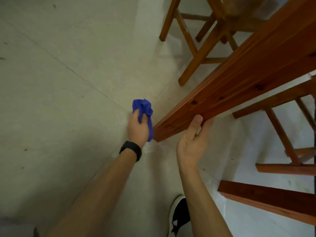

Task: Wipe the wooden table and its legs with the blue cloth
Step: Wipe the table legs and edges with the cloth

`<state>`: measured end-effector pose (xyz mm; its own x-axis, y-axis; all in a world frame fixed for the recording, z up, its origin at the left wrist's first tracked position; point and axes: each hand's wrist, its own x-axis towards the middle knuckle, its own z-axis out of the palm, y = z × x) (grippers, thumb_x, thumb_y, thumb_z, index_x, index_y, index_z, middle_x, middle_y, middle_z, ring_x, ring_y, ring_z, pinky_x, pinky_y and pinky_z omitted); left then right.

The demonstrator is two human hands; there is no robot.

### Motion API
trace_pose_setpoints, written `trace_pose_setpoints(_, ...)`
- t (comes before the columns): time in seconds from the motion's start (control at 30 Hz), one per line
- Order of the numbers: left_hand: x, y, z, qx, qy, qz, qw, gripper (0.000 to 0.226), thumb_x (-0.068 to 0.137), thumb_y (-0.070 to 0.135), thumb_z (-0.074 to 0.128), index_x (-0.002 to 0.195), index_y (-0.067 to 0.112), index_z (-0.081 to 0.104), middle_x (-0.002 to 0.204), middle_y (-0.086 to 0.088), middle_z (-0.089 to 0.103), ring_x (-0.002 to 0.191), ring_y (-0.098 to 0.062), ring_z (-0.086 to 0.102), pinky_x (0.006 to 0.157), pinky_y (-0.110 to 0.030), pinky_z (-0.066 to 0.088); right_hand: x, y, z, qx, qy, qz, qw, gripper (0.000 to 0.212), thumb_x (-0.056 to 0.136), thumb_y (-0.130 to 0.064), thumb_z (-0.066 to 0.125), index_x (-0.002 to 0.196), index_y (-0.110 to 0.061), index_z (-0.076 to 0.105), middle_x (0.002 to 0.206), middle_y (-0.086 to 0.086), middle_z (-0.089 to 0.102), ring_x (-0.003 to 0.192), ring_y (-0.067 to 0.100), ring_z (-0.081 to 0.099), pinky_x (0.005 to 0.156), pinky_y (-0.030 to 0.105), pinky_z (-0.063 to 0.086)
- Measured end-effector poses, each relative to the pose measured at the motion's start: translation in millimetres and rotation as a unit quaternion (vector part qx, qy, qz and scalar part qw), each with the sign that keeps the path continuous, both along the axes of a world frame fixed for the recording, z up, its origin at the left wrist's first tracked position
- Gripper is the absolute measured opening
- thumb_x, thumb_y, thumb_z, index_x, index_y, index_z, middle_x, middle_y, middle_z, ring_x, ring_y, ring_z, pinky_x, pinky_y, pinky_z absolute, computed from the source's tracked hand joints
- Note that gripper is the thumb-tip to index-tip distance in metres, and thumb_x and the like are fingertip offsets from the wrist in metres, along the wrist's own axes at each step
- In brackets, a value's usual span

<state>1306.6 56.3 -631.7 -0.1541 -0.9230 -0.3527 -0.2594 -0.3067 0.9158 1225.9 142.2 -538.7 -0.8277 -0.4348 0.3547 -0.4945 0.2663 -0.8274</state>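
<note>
A reddish wooden table leg [230, 89] slants from the upper right down to its foot on the floor near the middle. My left hand [138, 129] grips the bunched blue cloth [144, 110] just left of the leg's foot, and the cloth's lower fold touches the foot. My right hand [194, 142] holds the same leg a little higher, thumb on the near face and fingers curled round the underside. A black band sits on my left wrist.
Pale concrete floor [68, 82] fills the left. A wooden chair [201, 48] stands at the upper right behind the leg. More wooden legs and rails [280, 168] lie at the right. My black-and-white shoe [179, 214] shows at the bottom.
</note>
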Motion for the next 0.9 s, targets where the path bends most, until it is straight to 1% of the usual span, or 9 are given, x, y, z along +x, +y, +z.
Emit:
trace_pose_setpoints(0.1, -11.5, 44.6, -4.6, 0.043, -0.026, -0.074, 0.996, 0.036, 0.101, 0.023, 0.05, 0.135, 0.009, 0.053, 0.13, -0.018, 0.056, 0.118, -0.034, 0.055, 0.102, -0.04, 0.043, 0.8, 3.9, 6.9, 0.018, -0.01, 0.008, 1.0, 0.046, 0.106, -0.038, 0.035, 0.151, -0.031, 0.032, 0.137, -0.021, 0.053, 0.12, -0.005, 0.053, 0.099, 0.015, 0.043)
trace_pose_setpoints(0.2, 12.4, 45.9, -20.5, 0.123, -0.153, -0.185, 0.963, 0.035, 0.101, 0.021, 0.05, 0.134, 0.01, 0.054, 0.13, -0.017, 0.06, 0.118, -0.035, 0.056, 0.094, -0.032, 0.041, 3.1, 8.0, 11.5, 0.027, -0.03, 0.018, 0.999, 0.048, 0.106, -0.04, 0.034, 0.153, -0.03, 0.029, 0.144, -0.014, 0.051, 0.128, 0.003, 0.05, 0.106, 0.019, 0.041)
trace_pose_setpoints(0.27, 28.3, 38.8, -29.2, 0.156, -0.165, -0.163, 0.96, 0.033, 0.102, 0.022, 0.047, 0.133, 0.01, 0.054, 0.128, -0.017, 0.061, 0.116, -0.035, 0.057, 0.09, -0.032, 0.04, 2.7, 7.7, 10.5, 0.034, -0.041, 0.016, 0.998, 0.049, 0.106, -0.043, 0.033, 0.153, -0.032, 0.027, 0.145, -0.014, 0.05, 0.129, 0.005, 0.05, 0.107, 0.022, 0.041)
trace_pose_setpoints(0.47, 11.6, 44.3, -34.2, 0.286, -0.033, -0.013, 0.958, 0.035, 0.102, 0.024, 0.05, 0.132, 0.008, 0.055, 0.125, -0.017, 0.062, 0.112, -0.033, 0.06, 0.094, -0.037, 0.046, 3.8, 4.7, 1.8, 0.023, -0.048, 0.004, 0.999, 0.048, 0.105, -0.045, 0.033, 0.152, -0.036, 0.027, 0.144, -0.011, 0.051, 0.128, 0.011, 0.052, 0.106, 0.028, 0.043)
trace_pose_setpoints(0.57, -16.8, 51.7, -19.9, 0.354, 0.062, 0.01, 0.933, 0.018, 0.1, 0.018, 0.055, 0.106, 0.003, 0.063, 0.108, -0.02, 0.067, 0.094, -0.031, 0.065, 0.078, -0.036, 0.052, -2.4, 8.0, 2.1, 0.026, -0.039, 0.025, 0.999, 0.046, 0.103, -0.052, 0.033, 0.148, -0.052, 0.022, 0.146, -0.009, 0.049, 0.13, 0.013, 0.052, 0.107, 0.041, 0.045)
trace_pose_setpoints(0.63, -16.2, 62.9, -12.0, 0.392, 0.184, 0.012, 0.901, 0.014, 0.098, 0.01, 0.057, 0.104, 0.001, 0.065, 0.102, -0.02, 0.068, 0.086, -0.029, 0.066, 0.067, -0.031, 0.056, -8.2, 12.0, 0.6, 0.049, -0.022, 0.037, 0.998, 0.043, 0.102, -0.057, 0.033, 0.143, -0.061, 0.021, 0.146, -0.01, 0.05, 0.129, 0.014, 0.053, 0.103, 0.045, 0.048)
trace_pose_setpoints(0.73, 18.4, 74.8, -19.8, 0.33, 0.165, -0.004, 0.929, 0.024, 0.096, 0.01, 0.061, 0.118, 0.001, 0.065, 0.11, -0.019, 0.068, 0.095, -0.029, 0.065, 0.079, -0.034, 0.057, -12.4, 13.1, 1.7, 0.055, -0.014, 0.041, 0.998, 0.044, 0.102, -0.057, 0.031, 0.144, -0.061, 0.02, 0.143, -0.016, 0.051, 0.123, 0.012, 0.057, 0.099, 0.046, 0.05)
trace_pose_setpoints(0.8, 36.2, 66.9, -25.0, 0.281, 0.101, 0.093, 0.95, 0.02, 0.098, 0.021, 0.061, 0.114, 0.01, 0.065, 0.108, -0.016, 0.069, 0.099, -0.031, 0.066, 0.09, -0.042, 0.053, -10.5, 12.8, 1.9, 0.06, -0.01, 0.044, 0.997, 0.047, 0.102, -0.056, 0.03, 0.148, -0.053, 0.02, 0.144, -0.016, 0.05, 0.123, 0.012, 0.057, 0.099, 0.045, 0.051)
trace_pose_setpoints(0.9, 36.8, 41.2, -3.0, 0.162, 0.035, 0.15, 0.975, 0.021, 0.098, 0.022, 0.059, 0.117, 0.013, 0.064, 0.103, -0.006, 0.064, 0.101, -0.028, 0.063, 0.085, -0.03, 0.045, -6.3, 11.9, 6.1, 0.064, -0.021, 0.034, 0.997, 0.049, 0.1, -0.061, 0.029, 0.148, -0.054, 0.02, 0.146, -0.015, 0.049, 0.127, 0.012, 0.054, 0.101, 0.045, 0.049)
